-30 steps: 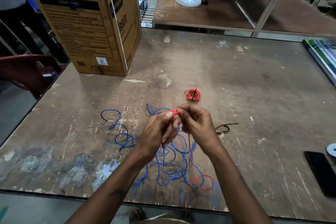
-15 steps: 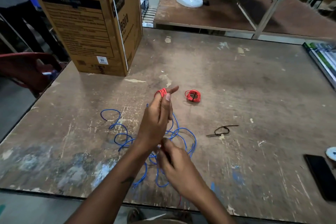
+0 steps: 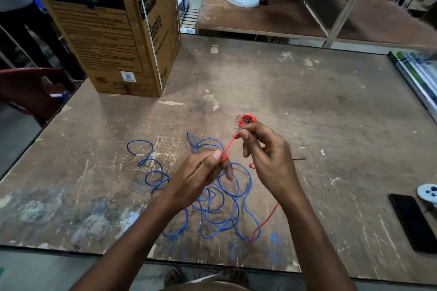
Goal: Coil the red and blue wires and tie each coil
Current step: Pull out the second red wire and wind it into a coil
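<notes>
- The left hand (image 3: 201,172) is curled, thumb and fingers pinching small turns of the red wire (image 3: 230,145) at its fingertips, above the surface (image 3: 307,113).
- The right hand (image 3: 264,151) is curled too, thumb and forefinger pinching the same wire a little farther along, up and to the right.
- Between the two hands the red wire runs taut in a short straight slant, low at the left hand and rising toward the right.
- Its loose tail shows below the right wrist, looping on the surface near the front edge.
- A finished red coil (image 3: 247,119) lies flat just beyond the right hand.
- The blue wire (image 3: 212,208) sprawls uncoiled in loose loops under and left of the hands.
</notes>
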